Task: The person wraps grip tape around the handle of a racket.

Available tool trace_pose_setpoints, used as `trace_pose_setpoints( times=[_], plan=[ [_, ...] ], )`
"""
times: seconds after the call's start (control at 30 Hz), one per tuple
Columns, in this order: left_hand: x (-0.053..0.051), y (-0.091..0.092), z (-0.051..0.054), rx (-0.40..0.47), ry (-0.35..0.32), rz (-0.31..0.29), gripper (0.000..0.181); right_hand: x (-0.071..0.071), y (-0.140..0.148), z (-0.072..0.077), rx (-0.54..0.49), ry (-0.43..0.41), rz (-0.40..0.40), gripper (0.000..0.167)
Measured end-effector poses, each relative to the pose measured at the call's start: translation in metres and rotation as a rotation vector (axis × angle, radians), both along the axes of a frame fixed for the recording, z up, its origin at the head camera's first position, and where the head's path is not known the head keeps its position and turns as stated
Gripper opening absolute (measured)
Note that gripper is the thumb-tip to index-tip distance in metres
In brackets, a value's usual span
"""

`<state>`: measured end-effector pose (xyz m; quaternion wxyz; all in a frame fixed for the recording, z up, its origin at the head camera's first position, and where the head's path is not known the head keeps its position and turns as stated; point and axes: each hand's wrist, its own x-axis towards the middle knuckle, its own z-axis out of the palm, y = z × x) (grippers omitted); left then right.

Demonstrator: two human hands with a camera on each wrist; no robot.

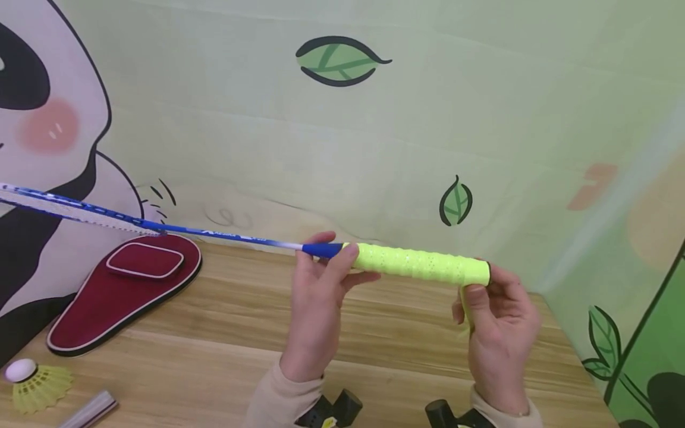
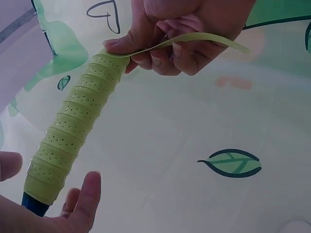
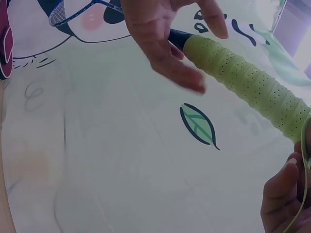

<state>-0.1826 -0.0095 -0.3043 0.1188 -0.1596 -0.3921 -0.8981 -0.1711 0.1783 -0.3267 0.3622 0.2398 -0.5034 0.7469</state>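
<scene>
A blue badminton racket (image 1: 241, 238) is held up above the table, its head off to the left. Yellow-green grip tape (image 1: 417, 263) with small holes wraps the handle in overlapping turns. My left hand (image 1: 316, 315) holds the racket around the blue cone (image 1: 318, 249), the thumb in front at the edge of the wrap and fingers behind. At the butt end, my right hand (image 1: 500, 327) pinches the tape against the handle. From under that thumb, a loose tape tail (image 2: 209, 37) runs across the right fingers in the left wrist view.
On the wooden table (image 1: 241, 356) at left lies a dark red racket cover (image 1: 96, 309) with white piping. Nearer are a yellow shuttlecock (image 1: 40, 386) and a shiny tube-like item (image 1: 91, 410), partly cut off. A printed cloth backdrop (image 1: 241, 119) stands behind the table.
</scene>
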Motion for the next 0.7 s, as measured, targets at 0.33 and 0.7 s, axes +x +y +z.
trace_pose_setpoints(
  times=[0.33, 0.7],
  plan=[
    [0.0008, 0.0009, -0.0002, 0.049, 0.013, 0.002, 0.025, -0.0010, 0.0000, 0.0010, -0.009, -0.007, -0.034, 0.015],
    [0.0001, 0.0016, 0.0007, 0.037, -0.038, 0.042, 0.023, -0.0028, -0.0005, -0.0004, 0.049, 0.027, -0.050, 0.016]
  ],
)
